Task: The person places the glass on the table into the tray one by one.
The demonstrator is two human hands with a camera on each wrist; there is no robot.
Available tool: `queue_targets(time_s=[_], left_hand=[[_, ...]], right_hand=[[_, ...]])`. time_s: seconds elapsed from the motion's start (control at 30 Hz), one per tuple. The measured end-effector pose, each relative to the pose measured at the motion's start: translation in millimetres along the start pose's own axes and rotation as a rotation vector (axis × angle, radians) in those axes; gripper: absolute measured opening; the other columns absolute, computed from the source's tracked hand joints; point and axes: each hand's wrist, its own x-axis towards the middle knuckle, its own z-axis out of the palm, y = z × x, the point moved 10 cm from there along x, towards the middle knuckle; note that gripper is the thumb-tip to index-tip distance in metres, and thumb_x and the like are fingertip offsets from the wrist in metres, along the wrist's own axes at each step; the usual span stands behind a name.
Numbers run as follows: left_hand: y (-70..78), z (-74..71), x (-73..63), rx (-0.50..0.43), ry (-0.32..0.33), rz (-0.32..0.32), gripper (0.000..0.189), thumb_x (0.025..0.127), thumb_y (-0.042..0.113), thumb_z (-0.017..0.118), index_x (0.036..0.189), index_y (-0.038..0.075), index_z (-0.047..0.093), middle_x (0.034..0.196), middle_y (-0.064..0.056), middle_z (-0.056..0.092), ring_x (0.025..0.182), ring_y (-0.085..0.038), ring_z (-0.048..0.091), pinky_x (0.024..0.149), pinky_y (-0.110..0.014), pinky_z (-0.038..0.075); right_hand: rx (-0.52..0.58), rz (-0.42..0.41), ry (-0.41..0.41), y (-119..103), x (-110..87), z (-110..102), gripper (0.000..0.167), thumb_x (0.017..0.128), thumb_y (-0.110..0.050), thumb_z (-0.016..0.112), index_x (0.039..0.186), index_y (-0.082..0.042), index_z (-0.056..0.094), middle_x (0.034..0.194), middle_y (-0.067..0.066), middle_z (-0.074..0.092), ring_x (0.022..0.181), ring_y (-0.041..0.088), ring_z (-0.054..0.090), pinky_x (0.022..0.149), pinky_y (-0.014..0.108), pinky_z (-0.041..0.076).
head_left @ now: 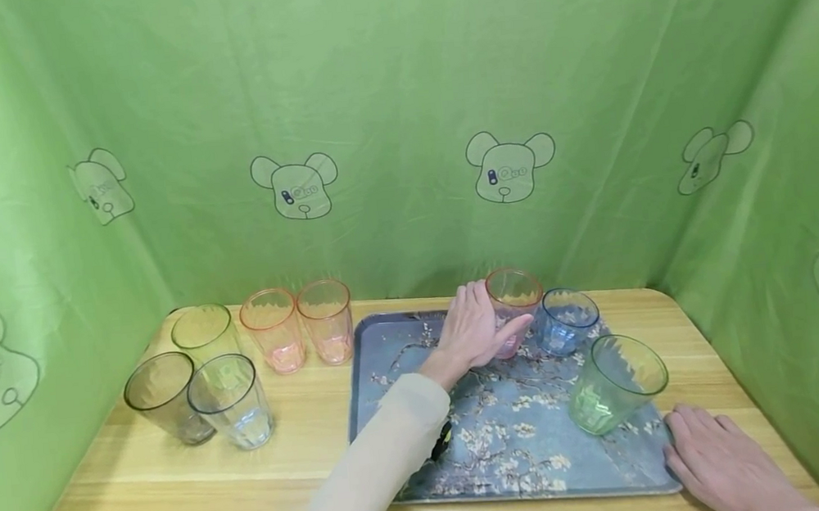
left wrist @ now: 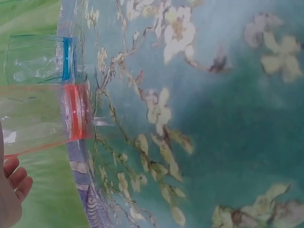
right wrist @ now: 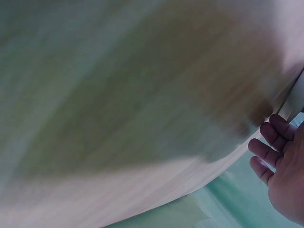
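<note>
A pink glass with a red rim [head_left: 519, 294] stands upright near the back of the blue floral tray [head_left: 490, 478]. My left hand [head_left: 470, 325] is at its left side, thumb stretched across the front and fingers pointing toward the back; in the left wrist view the fingertips [left wrist: 19, 176] show beside the glass, not wrapped round it. A blue glass [head_left: 567, 322] stands just right of the pink one. Nearer the front right of the tray is a green glass [head_left: 615, 388]. My right hand [head_left: 721, 456] rests by the tray's right front corner, holding nothing visible.
Left of the tray on the wooden table [head_left: 182, 508] stand two pink glasses [head_left: 272, 334] [head_left: 327, 325], a yellow-green glass [head_left: 206, 337], a dark grey glass [head_left: 164, 394] and a clear one [head_left: 235, 404]. Green curtains [head_left: 409, 247] enclose the back and sides.
</note>
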Motion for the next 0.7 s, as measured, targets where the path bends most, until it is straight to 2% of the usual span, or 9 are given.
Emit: queue_targets(time_s=[0.13,0.33,0.53,0.7], left_hand=[[-1.4,0.5,-0.2,-0.033,-0.002,-0.009,0.096,0.096,0.081,0.045,0.152,0.003,0.039,0.136,-0.01,0.058,0.122,-0.019,0.055,0.109,-0.032,0.049],[-9.8,-2.8,-3.7,-0.081,-0.011,-0.058,0.11,0.091,0.086,0.048,0.159,0.002,0.033,0.148,-0.014,0.055,0.132,-0.023,0.055,0.114,-0.035,0.048],[-19.5,-10.0,-10.4,-0.116,0.007,-0.079,0.108,0.092,0.084,0.048,0.161,0.003,0.029,0.151,-0.014,0.053,0.13,-0.023,0.055,0.112,-0.035,0.049],[-24.8,-11.5,-19.1,-0.197,0.004,-0.103,0.107,0.094,0.081,0.05,0.163,0.003,0.025,0.152,-0.015,0.051,0.13,-0.024,0.055,0.112,-0.038,0.05]], right_hand=[[-0.002,-0.001,0.008,-1,0.2,-1,0.024,0.089,-0.024,0.07,0.091,-0.018,0.047,0.085,-0.006,0.04,0.077,0.01,0.036,0.065,0.027,0.031],[-0.001,-0.002,0.014,0,0.1,-2,0.024,0.089,-0.025,0.07,0.092,-0.018,0.047,0.085,-0.006,0.04,0.077,0.01,0.036,0.065,0.027,0.031],[-0.002,-0.004,0.023,-1,1.5,-2,0.024,0.088,-0.025,0.071,0.092,-0.018,0.048,0.085,-0.007,0.04,0.077,0.01,0.036,0.065,0.027,0.031],[-0.003,0.002,0.01,-1,1.0,-1,0.024,0.089,-0.025,0.071,0.092,-0.018,0.048,0.085,-0.007,0.04,0.077,0.01,0.036,0.065,0.027,0.031]])
